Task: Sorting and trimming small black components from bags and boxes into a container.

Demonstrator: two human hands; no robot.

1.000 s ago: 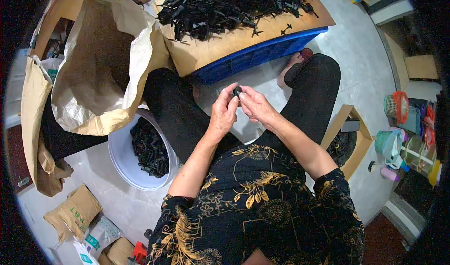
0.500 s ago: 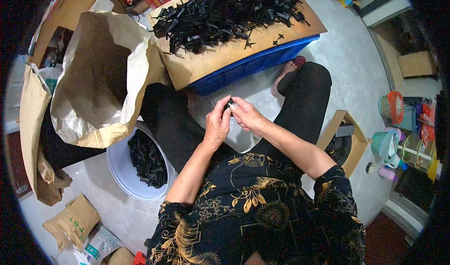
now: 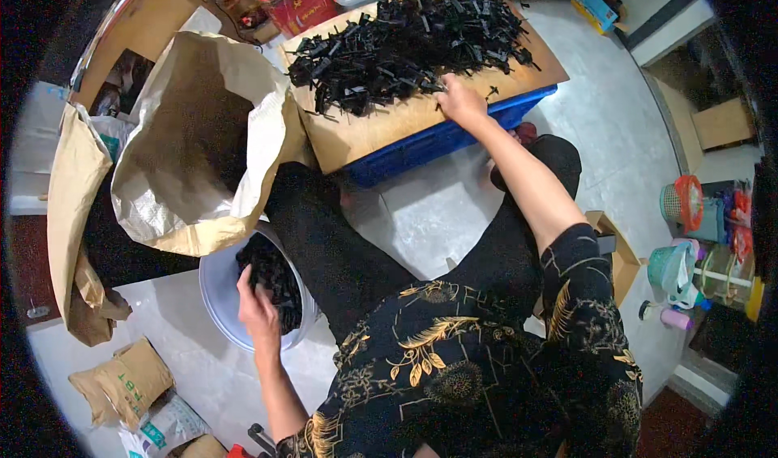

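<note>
A large pile of small black plastic pieces (image 3: pixel 405 45) covers the top of a wooden board (image 3: pixel 356 138). At the pile's near edge is my right hand (image 3: pixel 463 104), its fingertips pinched around a small black plastic piece, mostly hidden by the fingers. My left hand (image 3: pixel 259 312) is over the white bucket (image 3: pixel 212 296), with its fingers stretched out and slightly apart. Similar black parts (image 3: pixel 279 276) lie heaped inside that bucket; nothing shows in the left hand's grip.
The board rests on a blue plastic crate (image 3: pixel 438 138) in front of my knees. A big open paper sack (image 3: pixel 194 150) stands at the left, leaning over the bucket. Filled bags (image 3: pixel 134 381) lie at lower left. A cardboard box (image 3: pixel 620 255) is beside my right leg.
My hands were together in front of me around a small black piece. Now the left is down at the bucket, and the right has reached forward to the pile.
</note>
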